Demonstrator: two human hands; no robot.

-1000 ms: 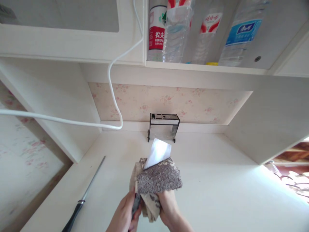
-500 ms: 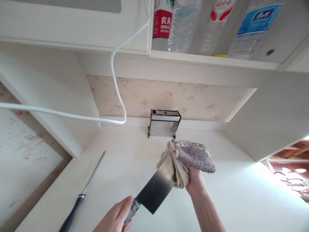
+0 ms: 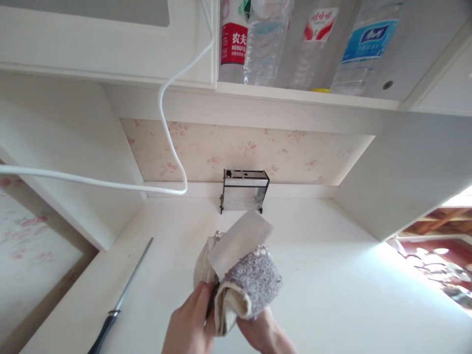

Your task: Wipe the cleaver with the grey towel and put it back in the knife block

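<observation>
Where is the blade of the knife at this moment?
In the head view, the knife blade is just below centre, between parts of the folded cloth, ahead and right of the left hand and in front of the metal-framed box.

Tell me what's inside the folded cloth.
A broad metal blade sits between folds of the cloth, its far end showing. Part of the blade is covered, and anything deeper in the folds can't be seen.

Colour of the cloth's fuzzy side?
The cloth's fuzzy side is mottled brownish grey; head view shows it best.
</observation>
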